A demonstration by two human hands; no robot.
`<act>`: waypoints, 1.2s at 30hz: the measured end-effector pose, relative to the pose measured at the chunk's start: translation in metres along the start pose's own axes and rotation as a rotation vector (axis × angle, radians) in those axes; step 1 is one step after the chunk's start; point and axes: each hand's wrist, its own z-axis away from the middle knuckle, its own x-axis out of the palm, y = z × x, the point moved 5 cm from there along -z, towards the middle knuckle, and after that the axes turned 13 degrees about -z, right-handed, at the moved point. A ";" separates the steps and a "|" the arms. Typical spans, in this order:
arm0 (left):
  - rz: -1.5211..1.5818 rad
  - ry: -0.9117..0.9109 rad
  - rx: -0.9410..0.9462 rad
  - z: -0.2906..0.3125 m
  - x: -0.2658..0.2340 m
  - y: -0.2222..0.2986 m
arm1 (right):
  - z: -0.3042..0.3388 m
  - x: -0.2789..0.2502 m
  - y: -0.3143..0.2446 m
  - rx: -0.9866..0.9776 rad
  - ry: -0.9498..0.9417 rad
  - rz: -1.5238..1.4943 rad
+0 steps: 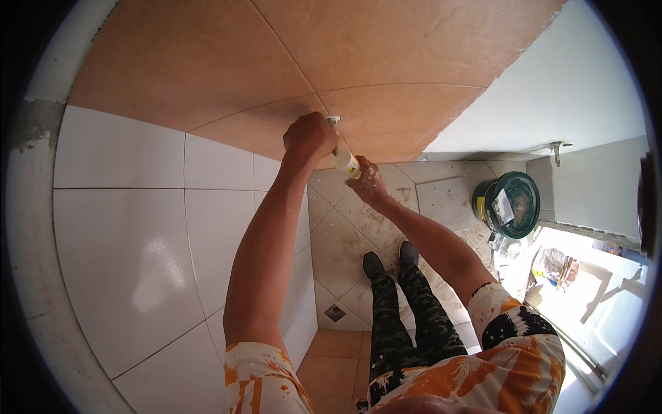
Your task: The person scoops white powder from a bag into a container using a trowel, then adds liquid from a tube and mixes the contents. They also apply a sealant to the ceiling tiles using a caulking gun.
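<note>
My left hand is closed in a fist against the orange-brown tiled wall, right beside a small metal tap that sticks out of the wall. Its fingertips are hidden, so what they grip does not show. Just below the tap, my right hand has its fingers wrapped round a small white bottle with a yellow marking. The bottle is tilted, its upper end close under the metal. Pale smears mark the back of my right hand.
White tiles cover the lower wall at left. A dark green bucket stands at right, under a wall fitting. A loose tile lies on the dirty floor, which has a drain. Bright clutter lies beyond the bucket.
</note>
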 end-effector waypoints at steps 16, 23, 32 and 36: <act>-0.044 -0.005 0.020 0.002 -0.004 0.006 | 0.001 -0.002 0.000 0.024 0.013 0.017; -0.261 0.157 0.233 0.009 -0.005 0.018 | 0.002 -0.004 -0.002 0.036 0.007 0.035; -0.469 0.391 0.773 0.012 -0.001 0.003 | 0.001 -0.001 -0.004 0.013 -0.002 0.063; -0.410 0.240 0.539 0.003 -0.002 0.005 | 0.001 -0.006 0.003 0.009 0.033 0.074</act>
